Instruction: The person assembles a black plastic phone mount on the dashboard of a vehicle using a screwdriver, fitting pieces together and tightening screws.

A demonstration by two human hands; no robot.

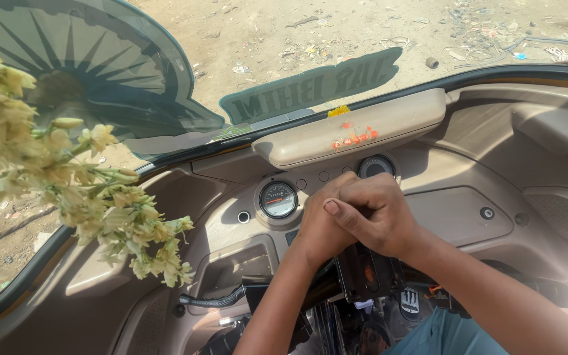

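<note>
Windshield (336, 39) spans the top, dusty littered ground beyond; a wheel-pattern sticker (80, 66) on its left side. Beige dashboard (468, 210) below, hard moulded plastic, stiff, probably slick with dust. Flower garland (93, 190) hangs left, soft, fragile; best taken by its string. Round gauge (278, 200) sits just left of the hands. Right hand (379, 213) wraps over left hand (320, 227), fingers folded together, clasped in front of the dash centre; whether they enclose anything can't be told.
</note>
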